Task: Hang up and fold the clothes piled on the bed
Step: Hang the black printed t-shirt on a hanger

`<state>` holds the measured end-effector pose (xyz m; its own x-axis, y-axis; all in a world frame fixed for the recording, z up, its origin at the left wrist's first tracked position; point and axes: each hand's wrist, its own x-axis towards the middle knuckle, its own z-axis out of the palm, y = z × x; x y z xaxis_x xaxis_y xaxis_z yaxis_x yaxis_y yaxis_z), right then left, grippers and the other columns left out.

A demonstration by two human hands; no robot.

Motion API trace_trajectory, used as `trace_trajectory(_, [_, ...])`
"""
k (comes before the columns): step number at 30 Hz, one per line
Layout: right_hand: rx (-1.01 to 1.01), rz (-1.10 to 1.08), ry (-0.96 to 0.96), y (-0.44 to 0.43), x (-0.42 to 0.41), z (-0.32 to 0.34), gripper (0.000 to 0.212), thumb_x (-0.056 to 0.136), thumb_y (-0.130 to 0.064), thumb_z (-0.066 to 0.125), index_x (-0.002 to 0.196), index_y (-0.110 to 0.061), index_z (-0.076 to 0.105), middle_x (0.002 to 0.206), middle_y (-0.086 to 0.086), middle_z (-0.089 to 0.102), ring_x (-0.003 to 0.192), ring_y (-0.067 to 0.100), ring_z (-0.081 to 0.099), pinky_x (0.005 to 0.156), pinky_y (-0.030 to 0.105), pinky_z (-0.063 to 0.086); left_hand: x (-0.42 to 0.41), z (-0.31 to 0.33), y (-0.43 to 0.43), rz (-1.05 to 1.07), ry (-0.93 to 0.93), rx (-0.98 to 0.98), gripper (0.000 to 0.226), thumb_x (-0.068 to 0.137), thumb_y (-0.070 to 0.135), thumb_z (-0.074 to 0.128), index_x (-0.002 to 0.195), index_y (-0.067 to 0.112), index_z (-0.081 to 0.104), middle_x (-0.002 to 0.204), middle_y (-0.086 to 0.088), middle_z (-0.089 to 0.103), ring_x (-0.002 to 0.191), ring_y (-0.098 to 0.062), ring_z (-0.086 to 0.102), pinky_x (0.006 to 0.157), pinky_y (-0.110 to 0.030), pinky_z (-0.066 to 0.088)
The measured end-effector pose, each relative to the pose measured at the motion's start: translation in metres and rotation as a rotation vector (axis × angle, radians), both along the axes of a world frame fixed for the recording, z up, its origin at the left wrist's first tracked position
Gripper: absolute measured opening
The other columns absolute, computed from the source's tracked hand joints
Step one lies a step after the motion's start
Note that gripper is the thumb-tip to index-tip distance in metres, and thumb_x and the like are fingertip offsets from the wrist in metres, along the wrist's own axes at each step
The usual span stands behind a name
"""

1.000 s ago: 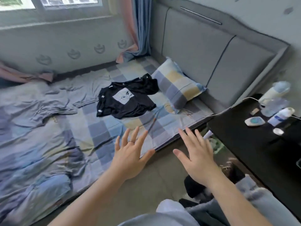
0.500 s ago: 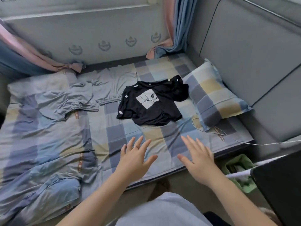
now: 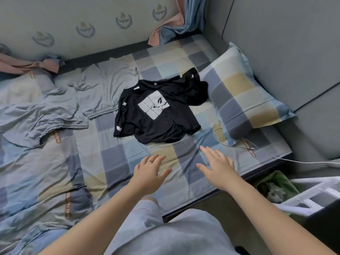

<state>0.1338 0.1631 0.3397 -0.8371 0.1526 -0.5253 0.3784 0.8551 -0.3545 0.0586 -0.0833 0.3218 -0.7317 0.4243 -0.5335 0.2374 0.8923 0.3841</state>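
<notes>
A black T-shirt (image 3: 158,111) with a pale square print lies crumpled on the checked bed (image 3: 117,159), near its middle. Left of it lie grey garments (image 3: 60,107), spread and wrinkled. My left hand (image 3: 150,173), a ring on one finger, reaches out flat over the sheet a little short of the shirt's near hem. My right hand (image 3: 217,165) stretches out beside it, fingers straight, also short of the shirt. Neither hand holds anything.
A checked pillow (image 3: 244,96) leans by the grey padded headboard (image 3: 287,52) on the right. A white cable (image 3: 257,148) trails off the bed's edge. A green bin (image 3: 276,186) and a white frame (image 3: 316,196) stand on the floor at right. Curtains (image 3: 176,24) hang at the far corner.
I have come closer to the bed and look further down. Both hands have moved forward over the sheet toward the black T-shirt, still spread and holding nothing.
</notes>
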Motion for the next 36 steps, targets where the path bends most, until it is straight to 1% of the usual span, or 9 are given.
trace_trajectory(6, [0.015, -0.016, -0.035, 0.015, -0.063, -0.099, 0.064, 0.104, -0.055, 0.034, 0.159, -0.04, 0.006, 0.168, -0.01, 0.008, 0.154, 0.018, 0.003, 0.122, 0.051, 0.008, -0.078, -0.107, 0.027, -0.059, -0.048, -0.003, 0.061, 0.099, 0.063, 0.038, 0.153, 0.034, 0.031, 0.16, 0.004, 0.033, 0.148, -0.024, 0.024, 0.116, -0.046, 0.025])
trace_trajectory(14, [0.06, -0.09, -0.131, 0.028, -0.153, -0.298, 0.067, 0.102, -0.047, 0.047, 0.159, -0.035, 0.014, 0.167, -0.006, 0.016, 0.153, 0.018, 0.013, 0.118, 0.047, 0.019, -0.157, -0.31, 0.04, -0.091, -0.182, -0.058, 0.062, 0.098, 0.053, 0.047, 0.153, 0.03, 0.029, 0.162, 0.002, 0.027, 0.144, -0.028, 0.028, 0.113, -0.047, 0.03])
trace_trajectory(20, [0.176, -0.062, -0.047, 0.046, -0.218, -0.423, 0.075, 0.098, -0.036, 0.056, 0.159, -0.036, 0.013, 0.169, -0.002, 0.004, 0.154, 0.022, 0.003, 0.12, 0.048, 0.012, -0.2, -0.429, 0.077, -0.188, 0.053, -0.038, 0.072, 0.091, 0.033, 0.06, 0.154, 0.031, 0.024, 0.163, -0.009, 0.014, 0.145, -0.03, 0.016, 0.115, -0.045, 0.019])
trace_trajectory(22, [0.259, -0.078, 0.018, 0.051, -0.237, -0.449, 0.078, 0.096, -0.03, 0.058, 0.159, -0.035, 0.013, 0.169, 0.001, 0.002, 0.154, 0.026, 0.002, 0.119, 0.048, 0.011, -0.207, -0.452, 0.092, -0.159, 0.195, -0.005, 0.076, 0.088, 0.032, 0.061, 0.154, 0.032, 0.022, 0.159, -0.008, 0.02, 0.138, -0.03, 0.023, 0.107, -0.047, 0.025])
trace_trajectory(24, [0.342, -0.096, 0.114, 0.055, -0.254, -0.469, 0.077, 0.092, -0.023, 0.058, 0.158, -0.034, 0.019, 0.168, 0.004, 0.005, 0.152, 0.03, 0.005, 0.118, 0.05, 0.015, -0.217, -0.47, 0.103, -0.07, 0.334, 0.043, 0.078, 0.086, 0.037, 0.064, 0.154, 0.032, 0.025, 0.147, -0.003, 0.037, 0.124, -0.03, 0.036, 0.093, -0.046, 0.033])
trace_trajectory(27, [0.378, -0.14, 0.253, 0.06, -0.275, -0.49, 0.064, 0.087, -0.01, 0.057, 0.146, -0.031, 0.043, 0.162, 0.005, 0.023, 0.145, 0.034, 0.02, 0.112, 0.05, 0.024, -0.235, -0.492, 0.115, 0.009, 0.474, 0.073, 0.055, 0.088, 0.041, 0.064, 0.139, 0.032, 0.047, 0.124, 0.0, 0.052, 0.109, -0.03, 0.045, 0.081, -0.042, 0.03])
trace_trajectory(29, [0.372, -0.153, 0.3, 0.066, -0.282, -0.498, 0.048, 0.086, -0.003, 0.054, 0.129, -0.023, 0.059, 0.156, 0.004, 0.034, 0.141, 0.033, 0.028, 0.108, 0.047, 0.028, -0.241, -0.5, 0.118, 0.038, 0.495, 0.081, 0.035, 0.092, 0.041, 0.058, 0.126, 0.031, 0.056, 0.117, 0.0, 0.054, 0.106, -0.03, 0.046, 0.079, -0.04, 0.025])
trace_trajectory(32, [0.349, -0.165, 0.338, 0.073, -0.279, -0.505, 0.023, 0.09, -0.006, 0.052, 0.107, -0.011, 0.067, 0.156, 0.004, 0.038, 0.143, 0.03, 0.031, 0.108, 0.046, 0.029, -0.24, -0.503, 0.115, 0.06, 0.462, 0.114, 0.025, 0.098, 0.037, 0.048, 0.119, 0.028, 0.06, 0.114, 0.001, 0.057, 0.105, -0.029, 0.047, 0.078, -0.039, 0.024])
trace_trajectory(36, [0.315, -0.101, 0.26, 0.058, -0.251, -0.503, 0.024, 0.093, -0.012, 0.054, 0.11, -0.013, 0.071, 0.157, -0.002, 0.041, 0.148, 0.024, 0.029, 0.111, 0.042, 0.023, -0.227, -0.494, 0.101, 0.078, 0.338, 0.13, 0.023, 0.103, 0.037, 0.044, 0.115, 0.025, 0.059, 0.112, 0.003, 0.058, 0.106, -0.028, 0.048, 0.078, -0.04, 0.028])
